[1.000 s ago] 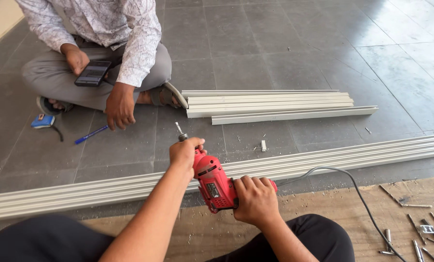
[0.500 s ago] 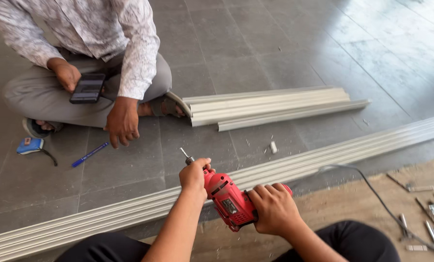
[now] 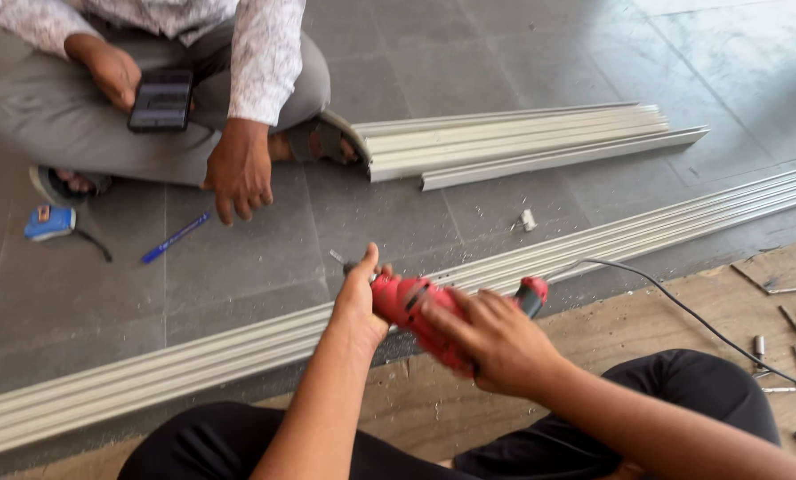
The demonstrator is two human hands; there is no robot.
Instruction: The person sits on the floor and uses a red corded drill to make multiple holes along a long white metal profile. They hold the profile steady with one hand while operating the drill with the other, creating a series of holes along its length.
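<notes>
Grey floor tiles carry the long white profile (image 3: 238,351), and compared with a moment ago the red drill (image 3: 420,311) has tilted lower over it, the left hand (image 3: 362,298) fingers closed around its front, the right hand (image 3: 496,342) fingers wrapped on its body.

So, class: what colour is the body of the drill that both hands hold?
Red drill, with a black rear end; the head view shows it.

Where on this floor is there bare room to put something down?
Bare tiles lie beyond the stacked profiles, at the top right, and between the blue pen and the long track. It is crowded around the red drill and the loose screws and bits on the board.
</notes>
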